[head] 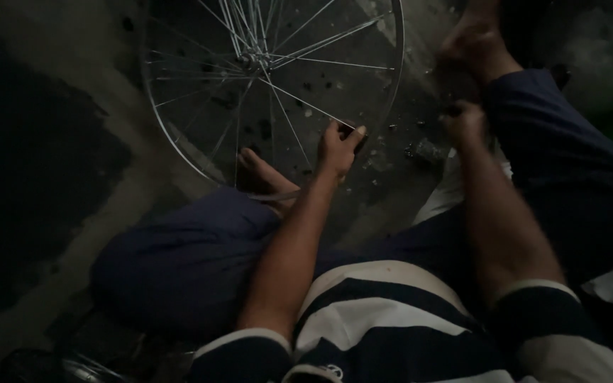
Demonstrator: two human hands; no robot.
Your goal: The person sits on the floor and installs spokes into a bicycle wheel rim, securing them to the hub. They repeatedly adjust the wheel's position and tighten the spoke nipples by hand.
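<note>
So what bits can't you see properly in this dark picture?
- Wheel, head view: its top is cut off by the frame's upper edge.
- Right hand: motion blur and darkness hide whether it holds anything.
- Small parts on the floor: too small and dim to tell apart.
- Left hand: its fingertips at a spoke hide their grip.

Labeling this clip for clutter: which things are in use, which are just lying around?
In use:
- spoked wheel, flat on the floor
- spoke, pinched by left hand
- right hand, holding something too dark to identify

Lying about:
- small metal bits on the floor
- small metal part
</note>
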